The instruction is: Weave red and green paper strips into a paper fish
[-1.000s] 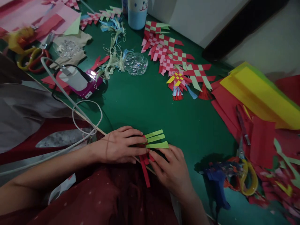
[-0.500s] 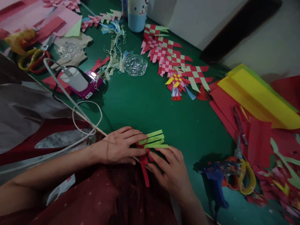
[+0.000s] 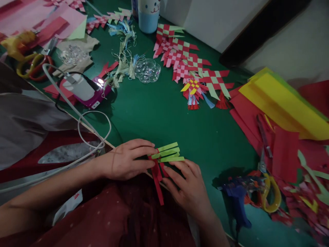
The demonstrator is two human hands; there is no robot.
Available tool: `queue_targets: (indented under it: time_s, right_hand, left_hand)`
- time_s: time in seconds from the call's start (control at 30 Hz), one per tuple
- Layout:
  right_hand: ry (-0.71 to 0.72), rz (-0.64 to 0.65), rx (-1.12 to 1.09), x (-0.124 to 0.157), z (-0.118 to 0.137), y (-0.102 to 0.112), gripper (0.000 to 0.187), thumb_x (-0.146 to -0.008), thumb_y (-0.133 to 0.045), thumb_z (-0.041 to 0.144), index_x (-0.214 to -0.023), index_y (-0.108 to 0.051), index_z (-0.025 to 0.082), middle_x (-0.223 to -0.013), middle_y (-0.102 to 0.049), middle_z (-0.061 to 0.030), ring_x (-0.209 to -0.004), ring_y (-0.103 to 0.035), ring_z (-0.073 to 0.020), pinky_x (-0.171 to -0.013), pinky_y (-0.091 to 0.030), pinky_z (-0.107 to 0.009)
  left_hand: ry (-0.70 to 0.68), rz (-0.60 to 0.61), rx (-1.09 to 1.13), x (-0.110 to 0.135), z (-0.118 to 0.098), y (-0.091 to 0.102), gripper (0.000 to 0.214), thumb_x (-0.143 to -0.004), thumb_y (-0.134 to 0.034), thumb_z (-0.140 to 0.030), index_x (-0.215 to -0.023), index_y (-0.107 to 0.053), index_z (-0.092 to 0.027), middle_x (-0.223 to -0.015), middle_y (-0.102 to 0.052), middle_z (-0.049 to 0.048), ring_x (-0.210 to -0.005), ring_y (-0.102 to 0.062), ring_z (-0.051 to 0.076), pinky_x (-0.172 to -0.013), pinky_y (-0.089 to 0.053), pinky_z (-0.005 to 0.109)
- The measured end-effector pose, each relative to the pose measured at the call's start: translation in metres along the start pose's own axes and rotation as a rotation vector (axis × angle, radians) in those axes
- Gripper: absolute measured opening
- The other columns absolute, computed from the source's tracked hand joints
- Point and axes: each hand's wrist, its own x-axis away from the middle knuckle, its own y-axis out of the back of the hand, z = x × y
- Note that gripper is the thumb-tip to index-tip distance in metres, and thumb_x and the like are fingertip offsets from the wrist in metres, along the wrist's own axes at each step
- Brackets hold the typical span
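Light green paper strips (image 3: 168, 152) and red paper strips (image 3: 157, 183) cross each other at the table's near edge, the green ends pointing right and the red ones hanging toward my lap. At their left end, the fingers of my left hand (image 3: 125, 159) close on the crossing, partly covering it. From the right, my right hand (image 3: 189, 188) curls its fingers round the red strips and the lowest green one, pinching near the weave. The exact contact under the fingertips is hidden.
Woven paper fish (image 3: 182, 58) lie at the back beside a flower-shaped bead dish (image 3: 147, 71). A lit purple device (image 3: 96, 94) and looping white cable (image 3: 109, 127) are left. Right are scissors (image 3: 272, 197), a blue glue gun (image 3: 238, 202) and yellow paper (image 3: 285, 106).
My left hand's fingers have drawn back slightly to the left, uncovering more of the red strips at the crossing. My right hand stays almost where it was.
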Motion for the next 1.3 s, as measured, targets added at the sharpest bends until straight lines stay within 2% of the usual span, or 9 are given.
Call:
queue_targets:
  time_s: [0.13,0.3,0.47,0.53,0.63,0.7,0.83,1.0,1.3]
  right_hand:
    - [-0.004,0.008,-0.001,0.001,-0.001,-0.001,0.021,-0.087,-0.063,0.032,-0.107,-0.068,0.025,-0.107,-0.065,-0.0053,-0.103,-0.05,-0.0239,-0.087,-0.041,-0.04]
    - [-0.008,0.011,0.005,0.002,-0.001,-0.002,0.02,-0.087,-0.063,0.031,-0.106,-0.068,0.026,-0.106,-0.065,-0.0052,-0.105,-0.049,-0.0235,-0.089,-0.041,-0.04]
    - [-0.009,0.001,0.004,0.0,0.0,-0.001,0.02,-0.088,-0.062,0.031,-0.105,-0.068,0.025,-0.105,-0.065,-0.0051,-0.103,-0.05,-0.0221,-0.088,-0.041,-0.038]
    - [-0.009,0.004,0.008,0.0,0.0,-0.001,0.02,-0.087,-0.063,0.031,-0.106,-0.068,0.025,-0.105,-0.065,-0.0054,-0.103,-0.05,-0.0224,-0.088,-0.041,-0.039]
    - [-0.012,0.011,0.02,0.001,0.0,-0.001,0.02,-0.087,-0.063,0.03,-0.105,-0.068,0.026,-0.106,-0.065,-0.0054,-0.103,-0.05,-0.0228,-0.088,-0.041,-0.039]
    - [-0.014,0.008,0.024,0.001,-0.001,-0.002,0.019,-0.087,-0.063,0.03,-0.105,-0.068,0.027,-0.106,-0.065,-0.0051,-0.103,-0.05,-0.0228,-0.088,-0.042,-0.039]
    - [-0.012,0.001,0.018,0.001,-0.001,-0.002,0.019,-0.087,-0.063,0.028,-0.105,-0.068,0.026,-0.105,-0.066,-0.0049,-0.102,-0.051,-0.0229,-0.087,-0.042,-0.039]
    - [-0.012,-0.013,0.002,-0.001,0.0,-0.002,0.019,-0.088,-0.062,0.025,-0.106,-0.069,0.026,-0.1,-0.067,-0.0042,-0.101,-0.051,-0.0219,-0.086,-0.042,-0.038]
    - [-0.034,-0.065,-0.048,-0.005,-0.001,-0.001,0.014,-0.089,-0.06,0.02,-0.094,-0.071,0.025,-0.102,-0.07,-0.0035,-0.097,-0.055,-0.0193,-0.083,-0.044,-0.035]
  left_hand:
    - [0.001,0.013,-0.036,0.004,-0.003,0.003,0.023,-0.091,-0.058,-0.032,-0.112,-0.064,-0.024,-0.129,-0.06,0.0049,-0.126,-0.048,0.023,-0.112,-0.034,0.044]
    - [0.001,0.058,-0.068,0.009,-0.002,-0.001,0.03,-0.091,-0.058,-0.038,-0.118,-0.062,-0.025,-0.137,-0.055,0.0058,-0.129,-0.046,0.023,-0.115,-0.03,0.045]
    - [-0.002,0.012,-0.04,-0.001,-0.003,-0.009,0.029,-0.092,-0.057,-0.036,-0.118,-0.06,-0.025,-0.132,-0.058,0.004,-0.127,-0.047,0.021,-0.115,-0.029,0.043]
    - [0.048,-0.011,-0.038,-0.01,-0.005,-0.01,0.027,-0.092,-0.056,-0.033,-0.117,-0.06,-0.023,-0.123,-0.062,0.0046,-0.12,-0.051,0.021,-0.11,-0.034,0.041]
    - [0.194,-0.025,-0.046,-0.025,-0.01,-0.011,0.028,-0.092,-0.055,-0.037,-0.111,-0.062,-0.018,-0.107,-0.066,0.0074,-0.106,-0.055,0.023,-0.096,-0.043,0.041]
    - [0.263,-0.029,-0.045,-0.033,-0.013,-0.012,0.025,-0.092,-0.056,-0.037,-0.105,-0.063,-0.017,-0.101,-0.066,0.007,-0.101,-0.054,0.024,-0.089,-0.043,0.041]
    - [0.318,-0.032,-0.035,-0.039,-0.016,-0.013,0.019,-0.091,-0.057,-0.035,-0.098,-0.065,-0.02,-0.103,-0.065,0.0052,-0.106,-0.05,0.025,-0.091,-0.038,0.041]
    - [0.318,-0.026,-0.015,-0.038,-0.015,-0.016,0.014,-0.09,-0.059,-0.034,-0.092,-0.066,-0.023,-0.106,-0.064,0.0031,-0.11,-0.048,0.024,-0.092,-0.034,0.041]
    - [0.265,-0.082,0.044,-0.033,-0.01,-0.019,0.011,-0.093,-0.055,-0.028,-0.09,-0.065,-0.025,-0.102,-0.068,-0.0009,-0.109,-0.052,0.02,-0.094,-0.031,0.039]
